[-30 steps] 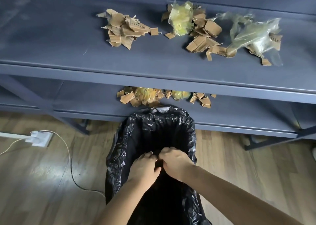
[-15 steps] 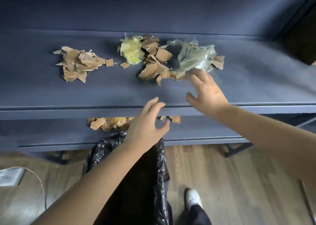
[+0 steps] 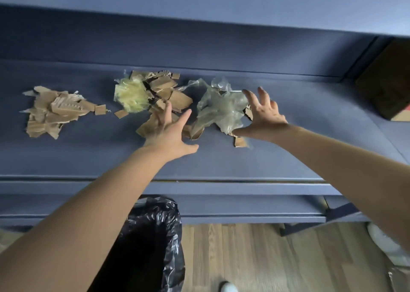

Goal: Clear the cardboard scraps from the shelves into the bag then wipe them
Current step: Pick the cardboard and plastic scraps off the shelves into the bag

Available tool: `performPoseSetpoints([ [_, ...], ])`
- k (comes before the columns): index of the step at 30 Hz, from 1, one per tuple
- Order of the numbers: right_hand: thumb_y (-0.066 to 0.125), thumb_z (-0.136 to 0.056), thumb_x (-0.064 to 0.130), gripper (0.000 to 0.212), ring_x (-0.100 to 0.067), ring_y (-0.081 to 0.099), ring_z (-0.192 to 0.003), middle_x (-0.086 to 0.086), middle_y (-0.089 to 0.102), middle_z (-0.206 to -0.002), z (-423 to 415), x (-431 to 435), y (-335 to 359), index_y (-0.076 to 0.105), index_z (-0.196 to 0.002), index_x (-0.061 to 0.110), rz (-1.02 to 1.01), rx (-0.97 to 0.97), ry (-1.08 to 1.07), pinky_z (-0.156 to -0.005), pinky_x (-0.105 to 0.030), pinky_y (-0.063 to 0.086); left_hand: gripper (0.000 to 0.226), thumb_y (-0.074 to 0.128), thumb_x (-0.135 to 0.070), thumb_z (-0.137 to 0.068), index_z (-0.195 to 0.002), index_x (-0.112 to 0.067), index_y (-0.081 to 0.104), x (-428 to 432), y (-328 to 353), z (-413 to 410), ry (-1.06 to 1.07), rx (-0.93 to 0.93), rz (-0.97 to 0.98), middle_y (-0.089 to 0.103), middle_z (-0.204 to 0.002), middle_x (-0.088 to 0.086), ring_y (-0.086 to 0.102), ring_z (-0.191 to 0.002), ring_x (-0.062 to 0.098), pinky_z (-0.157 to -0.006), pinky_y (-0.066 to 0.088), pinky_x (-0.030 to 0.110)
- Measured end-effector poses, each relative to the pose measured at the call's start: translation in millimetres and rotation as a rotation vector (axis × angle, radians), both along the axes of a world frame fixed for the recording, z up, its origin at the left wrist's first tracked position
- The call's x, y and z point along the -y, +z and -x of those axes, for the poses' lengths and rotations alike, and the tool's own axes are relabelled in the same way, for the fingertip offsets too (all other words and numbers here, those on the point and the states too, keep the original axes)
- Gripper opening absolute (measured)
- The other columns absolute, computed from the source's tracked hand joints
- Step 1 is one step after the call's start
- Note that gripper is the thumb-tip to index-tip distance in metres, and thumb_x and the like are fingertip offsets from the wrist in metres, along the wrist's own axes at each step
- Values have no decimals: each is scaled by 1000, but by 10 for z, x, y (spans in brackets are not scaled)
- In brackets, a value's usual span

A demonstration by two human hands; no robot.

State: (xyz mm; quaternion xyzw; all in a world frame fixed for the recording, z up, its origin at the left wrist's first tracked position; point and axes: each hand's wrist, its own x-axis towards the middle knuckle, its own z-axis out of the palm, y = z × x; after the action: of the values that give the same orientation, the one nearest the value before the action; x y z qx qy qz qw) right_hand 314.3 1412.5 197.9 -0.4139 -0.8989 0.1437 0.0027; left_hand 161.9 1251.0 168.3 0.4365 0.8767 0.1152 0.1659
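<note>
both hands spread wide over the upper shelf (image 3: 221, 163): left hand (image 3: 168, 132) on the cardboard scraps (image 3: 168, 92), right hand (image 3: 264, 114) beside crumpled clear plastic (image 3: 221, 107). the black bag (image 3: 164, 236) stands below, partly hidden by the left forearm.

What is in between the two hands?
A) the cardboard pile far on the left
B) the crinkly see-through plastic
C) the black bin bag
B: the crumpled clear plastic wrap lies on the dark blue shelf, between the open left hand and the open right hand.
</note>
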Motion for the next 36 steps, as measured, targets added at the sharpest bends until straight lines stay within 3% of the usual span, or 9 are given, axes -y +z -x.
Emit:
performPoseSetpoints([
  [5, 76, -62, 47, 113, -31, -6, -143, 6, -16, -155, 335, -132, -170, -4, -142, 47, 105, -27, 59, -110, -52, 19, 102, 67, -60, -67, -142, -50, -2, -172, -86, 205, 74, -45, 99, -32, -151, -5, -20, -140, 38, -106, 11, 67],
  [8, 75, -60, 48, 111, -28, -2, -144, 7, -9, -156, 493, -147, -271, -2, -141, 50, 152, -44, 103, -113, -50, 20, 94, 62, -65, -68, -141, -51, 5, -232, -167, 263, 107, -5, 111, -27, -153, -5, -14, -141, 39, -109, 8, 65],
  [12, 73, -64, 43, 100, -35, 33, -132, 4, 7, -153, 564, -73, -368, 8, -140, 47, 152, -22, 116, -102, -45, 37, 61, 53, -63, -77, -131, -40, 38, -272, -210, 262, 119, -80, 90, 7, -153, -4, 13, -138, 35, -109, 13, 60],
  [15, 71, -69, 33, 84, -32, 49, -114, -4, 28, -136, 571, 8, -351, 22, -138, 39, 101, -75, 123, -91, -38, 44, 46, 51, -54, -83, -123, -32, 47, -251, -222, 261, 110, -173, 27, 24, -143, 0, 28, -125, 33, -102, 24, 53],
  [19, 59, -73, 8, 64, -32, 47, -106, -10, 34, -119, 564, 189, -367, 38, -131, 25, 112, -211, 160, -82, -37, 49, 42, 51, -48, -85, -121, -26, 47, -221, -236, 211, 87, -254, 26, 29, -136, 4, 32, -119, 33, -96, 30, 49],
  [23, 50, -76, -2, 57, -35, 52, -91, -5, 29, -113, 561, 271, -370, 42, -127, 22, 149, -284, 129, -71, -36, 53, 39, 55, -43, -84, -116, -23, 48, -188, -225, 177, 81, -295, 0, 31, -129, 6, 35, -115, 33, -91, 32, 47],
  [29, 50, -77, -1, 59, -25, 45, -82, 3, 26, -108, 523, 295, -317, 43, -127, 28, 183, -370, 72, -65, -21, 40, 40, 63, -36, -79, -112, -21, 47, -144, -174, 171, 99, -243, -64, 28, -127, 6, 34, -111, 32, -87, 34, 45],
  [32, 52, -76, 2, 57, -22, 47, -71, -4, 32, -120, 534, 280, -229, 43, -126, 28, 134, -395, 63, -50, -23, 41, 40, 65, -32, -78, -113, -22, 48, -88, -129, 205, 131, -216, -163, 28, -127, 6, 36, -111, 33, -86, 36, 45],
  [36, 57, -74, 4, 56, -13, 46, -62, -4, 35, -126, 544, 288, -110, 45, -123, 29, 135, -482, 45, -61, -22, 35, 41, 67, -28, -76, -113, -23, 50, 45, -28, 301, 164, -191, -277, 30, -126, 7, 37, -110, 34, -90, 39, 46],
])
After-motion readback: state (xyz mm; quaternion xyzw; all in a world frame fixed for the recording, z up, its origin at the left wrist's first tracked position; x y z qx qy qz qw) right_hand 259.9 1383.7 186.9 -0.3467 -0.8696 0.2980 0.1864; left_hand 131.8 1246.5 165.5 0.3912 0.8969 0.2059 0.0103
